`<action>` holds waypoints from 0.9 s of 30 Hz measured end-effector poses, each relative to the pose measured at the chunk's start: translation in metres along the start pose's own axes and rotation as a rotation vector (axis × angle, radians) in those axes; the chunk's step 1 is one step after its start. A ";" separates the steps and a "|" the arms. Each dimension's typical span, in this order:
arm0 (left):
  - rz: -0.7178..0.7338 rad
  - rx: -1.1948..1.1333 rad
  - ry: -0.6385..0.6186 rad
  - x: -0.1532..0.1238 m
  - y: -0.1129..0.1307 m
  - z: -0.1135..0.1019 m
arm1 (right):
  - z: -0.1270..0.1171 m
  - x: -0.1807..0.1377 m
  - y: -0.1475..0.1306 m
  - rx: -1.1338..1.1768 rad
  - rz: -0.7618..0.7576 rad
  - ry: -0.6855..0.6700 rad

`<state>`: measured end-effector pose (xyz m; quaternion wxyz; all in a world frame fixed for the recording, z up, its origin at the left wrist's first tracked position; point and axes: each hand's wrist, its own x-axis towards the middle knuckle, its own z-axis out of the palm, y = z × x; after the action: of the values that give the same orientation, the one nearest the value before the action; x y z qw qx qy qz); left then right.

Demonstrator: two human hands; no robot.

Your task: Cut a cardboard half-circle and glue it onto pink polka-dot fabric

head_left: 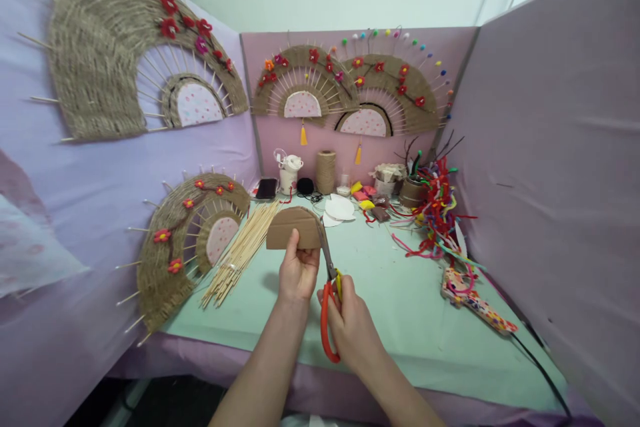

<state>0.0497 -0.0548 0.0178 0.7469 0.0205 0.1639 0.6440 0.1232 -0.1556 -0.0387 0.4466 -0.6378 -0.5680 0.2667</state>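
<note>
My left hand (pixel 300 271) grips a brown half-round piece of cardboard (pixel 293 228) by its straight lower edge, thumb on the near face. The cardboard is held up above the table. In my right hand (pixel 353 320) is a pair of scissors (pixel 327 310) with red and yellow handles. Their blades point upward and lie along the cardboard's right side, by a thin strip at its curved edge. Whether the blades are parted is hard to make out. White paper cutouts (pixel 340 209) lie just beyond the cardboard.
A bundle of thin wooden sticks (pixel 243 250) lies left. Woven twine fans (pixel 100 53) hang on the partitions. At the back stand a twine spool (pixel 325 172) and a white glue-gun-like device (pixel 289 172). Pipe cleaners (pixel 440 203) and a patterned glue gun (pixel 477 303) with a cord are right.
</note>
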 end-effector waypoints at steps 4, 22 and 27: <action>0.004 -0.003 -0.007 -0.001 -0.001 0.000 | -0.001 -0.001 0.000 -0.010 0.014 -0.006; 0.057 0.054 -0.009 -0.005 -0.005 -0.002 | -0.004 0.003 0.004 0.063 0.023 0.038; 0.041 0.100 -0.009 -0.011 -0.009 -0.007 | -0.013 0.003 -0.005 0.031 0.037 0.017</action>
<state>0.0547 -0.0685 0.0119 0.7323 0.0638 0.1921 0.6502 0.1324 -0.1563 -0.0278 0.4564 -0.6432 -0.5482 0.2784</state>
